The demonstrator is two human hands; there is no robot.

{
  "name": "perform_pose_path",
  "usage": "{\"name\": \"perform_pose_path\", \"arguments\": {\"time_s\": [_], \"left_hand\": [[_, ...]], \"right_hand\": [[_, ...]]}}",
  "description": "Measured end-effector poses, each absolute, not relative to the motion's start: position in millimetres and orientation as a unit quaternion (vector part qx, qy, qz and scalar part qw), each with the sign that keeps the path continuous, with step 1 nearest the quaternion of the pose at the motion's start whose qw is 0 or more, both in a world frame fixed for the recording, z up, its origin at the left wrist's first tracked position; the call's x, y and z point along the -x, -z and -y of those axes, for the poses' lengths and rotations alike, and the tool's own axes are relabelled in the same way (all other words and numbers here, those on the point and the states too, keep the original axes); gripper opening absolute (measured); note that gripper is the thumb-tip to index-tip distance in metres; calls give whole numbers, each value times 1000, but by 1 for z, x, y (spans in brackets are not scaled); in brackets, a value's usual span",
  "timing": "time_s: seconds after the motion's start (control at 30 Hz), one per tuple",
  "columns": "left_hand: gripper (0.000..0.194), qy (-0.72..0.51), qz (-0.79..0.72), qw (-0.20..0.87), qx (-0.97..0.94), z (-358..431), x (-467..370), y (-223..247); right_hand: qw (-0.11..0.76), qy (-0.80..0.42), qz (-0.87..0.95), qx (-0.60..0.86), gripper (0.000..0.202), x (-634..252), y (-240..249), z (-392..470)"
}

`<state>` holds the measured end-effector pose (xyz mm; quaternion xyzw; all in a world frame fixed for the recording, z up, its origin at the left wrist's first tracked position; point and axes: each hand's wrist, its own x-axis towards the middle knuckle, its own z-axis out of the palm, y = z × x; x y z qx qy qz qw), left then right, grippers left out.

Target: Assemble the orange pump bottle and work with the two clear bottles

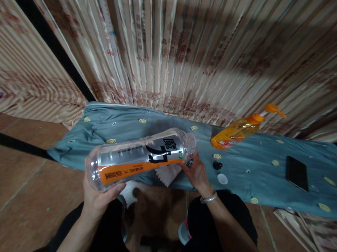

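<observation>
A large clear plastic bottle [138, 158] with an orange and silver label lies tilted in the air above the cloth-covered surface, its neck pointing right. My left hand [97, 194] is wrapped round the base end. At the neck end, my right hand [195, 173] grips the bottle with closed fingers; a bracelet [209, 198] is on that wrist. The bottle's mouth shows no cap. Beneath the bottle a pale cloth with a scalloped edge [168, 174] is partly hidden. Right of my right hand lie a small black object [217, 165] and a white disc [222, 178].
An orange pump bottle [236, 132] stands on the teal patterned cloth [248, 176], near its back edge. Farther right lies a black phone [297, 173]. Behind rises a pleated curtain [172, 58]. Black bars [48, 35] cross the left side, above a brown tiled floor [19, 185].
</observation>
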<state>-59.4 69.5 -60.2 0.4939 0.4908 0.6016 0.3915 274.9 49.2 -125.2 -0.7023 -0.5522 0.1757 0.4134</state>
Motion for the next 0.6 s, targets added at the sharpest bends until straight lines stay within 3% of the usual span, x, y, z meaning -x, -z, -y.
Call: {"name": "perform_pose_path", "arguments": {"time_s": [0.37,0.6], "left_hand": [[103,-605,-488,385,-498,-69,58,58],[107,-612,-481,389,-492,-71,59,61]], "right_hand": [[415,-167,551,704,55,-274,125,-49],[426,-177,545,700,48,-273,124,-49]]}}
